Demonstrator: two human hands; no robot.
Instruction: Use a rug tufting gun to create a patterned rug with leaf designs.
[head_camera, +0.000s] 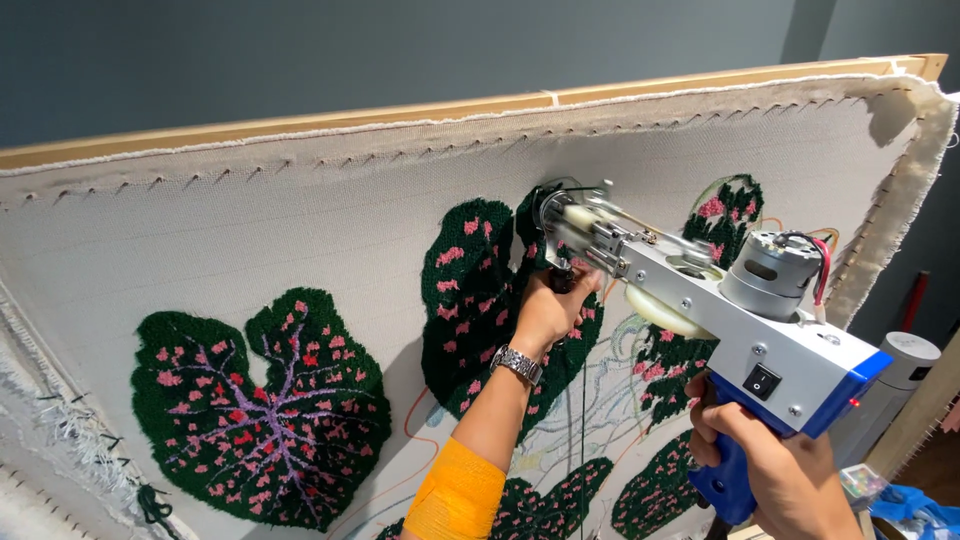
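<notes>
Tufting gun (700, 300) against cloth (300, 220); leaf patches (265, 410) around.

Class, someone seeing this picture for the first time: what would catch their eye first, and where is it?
The white and blue tufting gun, centre right, pressed to the stretched cloth, right hand on its blue grip, left hand near its tip. Then the dark green leaf with pink spots, lower left.

I have one view only, from the head camera. It sits close behind the tool (700, 310) and faces the stretched cloth (250, 220) at a slant, tilted slightly upward, I think. The wooden frame (400, 112) runs from nine o'clock up to one o'clock, with grey wall (400, 50) filling twelve.
</notes>
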